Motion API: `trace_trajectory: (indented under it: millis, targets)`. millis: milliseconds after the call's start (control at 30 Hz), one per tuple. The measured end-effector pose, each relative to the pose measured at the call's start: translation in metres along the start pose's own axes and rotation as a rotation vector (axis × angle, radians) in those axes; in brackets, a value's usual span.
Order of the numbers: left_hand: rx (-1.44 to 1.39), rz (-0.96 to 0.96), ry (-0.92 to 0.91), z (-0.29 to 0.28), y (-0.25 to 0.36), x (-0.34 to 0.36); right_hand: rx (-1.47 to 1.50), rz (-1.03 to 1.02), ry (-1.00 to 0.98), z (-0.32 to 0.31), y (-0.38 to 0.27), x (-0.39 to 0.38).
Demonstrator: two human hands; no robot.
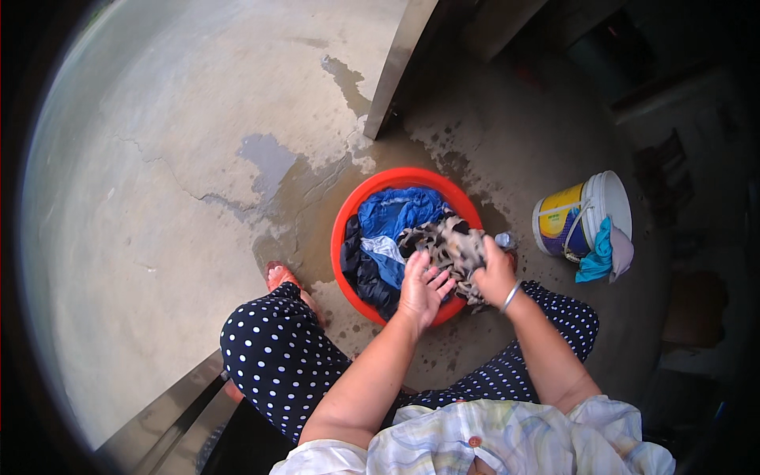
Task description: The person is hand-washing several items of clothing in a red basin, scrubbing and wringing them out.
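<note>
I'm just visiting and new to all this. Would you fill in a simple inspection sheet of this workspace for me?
Surface: grey concrete floor, cracked, with dark wet patches near the basin.
Job's things: round red plastic basin holding crumpled blue cloth, black cloth and black-and-tan patterned cloth.
Clutter: white plastic bucket with yellow-and-blue side; turquoise cloth and pale lilac cloth hang at its rim.
Grips: bare left hand open over the basin; bare right hand at the patterned cloth, too blurred to tell how firmly it grasps.
Cables: nothing seen.
Surroundings: tall grey panel edge beyond the basin; dim area rightward, details unclear.
</note>
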State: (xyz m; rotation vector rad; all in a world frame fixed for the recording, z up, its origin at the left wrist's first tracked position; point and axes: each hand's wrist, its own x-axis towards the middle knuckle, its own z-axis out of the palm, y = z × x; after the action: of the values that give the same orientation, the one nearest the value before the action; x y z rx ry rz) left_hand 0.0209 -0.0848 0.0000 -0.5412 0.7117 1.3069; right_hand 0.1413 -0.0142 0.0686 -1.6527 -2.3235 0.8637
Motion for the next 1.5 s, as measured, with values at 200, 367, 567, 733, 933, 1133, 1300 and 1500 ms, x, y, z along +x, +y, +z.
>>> trace_trajectory:
  millis: [200, 367, 567, 733, 933, 1133, 1300, 1500]
  targets:
    - [-0.003, 0.070, -0.271, -0.005, 0.018, 0.023, 0.006, -0.404, -0.072, 0.026, -0.082, -0.058]
    - [-0.080, -0.130, -0.043, 0.015, -0.017, 0.012, 0.076, -0.049, 0.099, 0.032, -0.001, 0.023]
    - [-0.052, -0.033, -0.089, -0.003, 0.011, 0.020, 0.106, -0.358, -0.023, 0.048, -0.056, -0.028]
    - [0.022, -0.081, -0.014, 0.016, -0.020, 0.006, 0.179, 0.029, 0.108, 0.054, 0.035, 0.025]
    - [0.194, 0.073, -0.177, 0.022, 0.024, 0.015, 0.957, 0.242, -0.137, -0.017, 0.008, 0.016]
    - [-0.232, -0.165, -0.453, -0.026, 0.010, 0.031, 0.162, -0.605, -0.276, 0.036, -0.034, -0.040]
    - [-0.251, -0.271, -0.554, 0.035, 0.030, 0.009, 0.748, -0.353, -0.280, 0.019, -0.004, -0.033]
    - [-0.228, -0.266, -0.316, 0.001, 0.013, 0.033, 0.784, 0.373, 0.097, -0.007, 0.121, 0.053]
